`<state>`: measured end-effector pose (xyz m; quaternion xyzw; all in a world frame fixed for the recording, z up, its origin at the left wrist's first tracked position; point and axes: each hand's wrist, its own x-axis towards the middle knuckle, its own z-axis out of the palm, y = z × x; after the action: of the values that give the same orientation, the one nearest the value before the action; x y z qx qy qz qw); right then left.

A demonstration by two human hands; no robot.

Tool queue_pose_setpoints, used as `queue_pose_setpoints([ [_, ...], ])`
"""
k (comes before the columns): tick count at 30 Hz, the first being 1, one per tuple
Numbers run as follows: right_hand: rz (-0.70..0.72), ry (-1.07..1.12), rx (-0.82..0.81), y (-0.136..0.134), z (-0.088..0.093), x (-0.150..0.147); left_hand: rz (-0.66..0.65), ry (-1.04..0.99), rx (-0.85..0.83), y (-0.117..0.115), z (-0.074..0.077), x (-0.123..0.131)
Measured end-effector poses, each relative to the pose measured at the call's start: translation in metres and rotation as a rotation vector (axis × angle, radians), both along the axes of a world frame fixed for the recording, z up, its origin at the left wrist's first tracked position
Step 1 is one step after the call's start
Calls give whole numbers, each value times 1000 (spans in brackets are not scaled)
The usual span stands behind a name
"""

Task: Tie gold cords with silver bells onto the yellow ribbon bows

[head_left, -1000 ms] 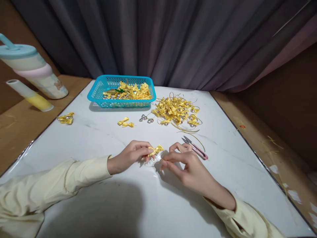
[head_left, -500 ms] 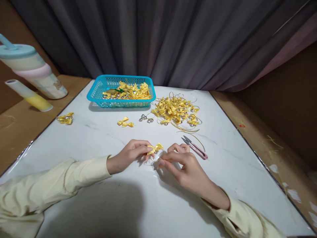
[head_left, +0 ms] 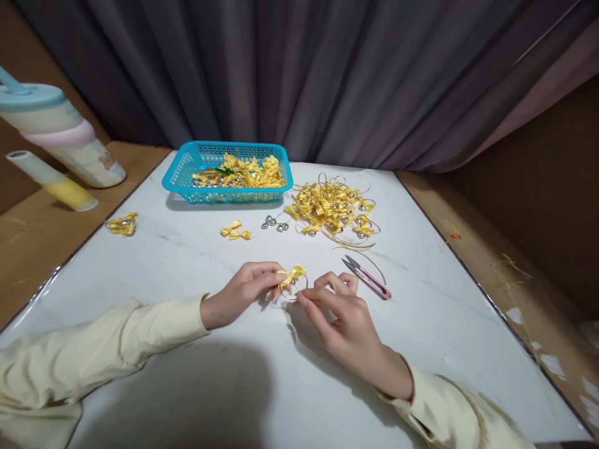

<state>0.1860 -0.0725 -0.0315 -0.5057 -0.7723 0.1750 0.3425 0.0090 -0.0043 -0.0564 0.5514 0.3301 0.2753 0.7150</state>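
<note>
Between the fingers of my left hand point(head_left: 246, 292) is a yellow ribbon bow point(head_left: 296, 272), pinched at its left side. A thin gold cord point(head_left: 307, 282) loops down from the bow, and a small silver piece sits just under the knot. My right hand point(head_left: 344, 321) is closed, thumb and index finger pinching the cord at the lower right of the loop. Small pink-handled thread snips point(head_left: 367, 278) lie just beyond my right hand. Past my left hand rest two loose yellow bows point(head_left: 236, 231) and several silver heart-shaped charms point(head_left: 274, 223).
A blue plastic basket point(head_left: 227, 194) at the back holds bows, charms and cords. To its right lies a heap of yellow bows with cords point(head_left: 327, 206). More bows point(head_left: 122, 223) sit at the left edge. A tumbler point(head_left: 70, 137) and a yellow-and-white tube point(head_left: 53, 181) stand beyond that edge.
My right hand has shifted slightly left and down, its fingers now closer to the bottom of the cord loop. My left hand keeps its hold on the bow.
</note>
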Motion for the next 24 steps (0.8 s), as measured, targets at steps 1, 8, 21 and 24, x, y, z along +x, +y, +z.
queue_pose_setpoints([
  [1, -3, -9, 21, 0, -1, -1, 4, 7, 24, 0, 0, 0],
  [8, 18, -41, 148, -2, -6, -6, 19, 18, 79, -3, 2, 1],
  [21, -10, 24, 56, -3, -8, -9, 47, 118, 217, -7, 11, 2],
  [24, -16, 27, 57, -4, -9, -10, 53, 108, 230, -8, 11, 2],
])
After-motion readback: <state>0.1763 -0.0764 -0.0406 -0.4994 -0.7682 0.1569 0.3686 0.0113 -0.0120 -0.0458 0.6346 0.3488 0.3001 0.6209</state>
